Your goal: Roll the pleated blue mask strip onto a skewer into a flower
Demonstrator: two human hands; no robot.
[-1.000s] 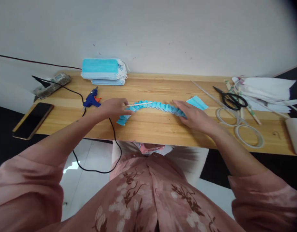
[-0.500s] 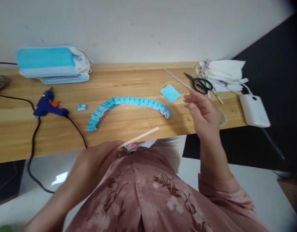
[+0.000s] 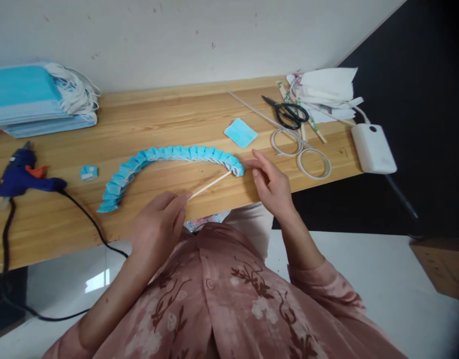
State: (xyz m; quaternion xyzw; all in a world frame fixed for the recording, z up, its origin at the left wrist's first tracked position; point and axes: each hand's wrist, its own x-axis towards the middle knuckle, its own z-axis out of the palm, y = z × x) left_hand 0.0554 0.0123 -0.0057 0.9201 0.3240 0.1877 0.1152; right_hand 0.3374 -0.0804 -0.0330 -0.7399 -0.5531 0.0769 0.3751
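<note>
Pleated blue strip (image 3: 171,153) — near both hands (image 3: 156,227) (image 3: 273,187)

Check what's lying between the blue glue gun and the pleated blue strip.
A small folded blue piece, in the head view. The glue gun's black cord also passes between, nearer the table's front edge than that piece.
</note>
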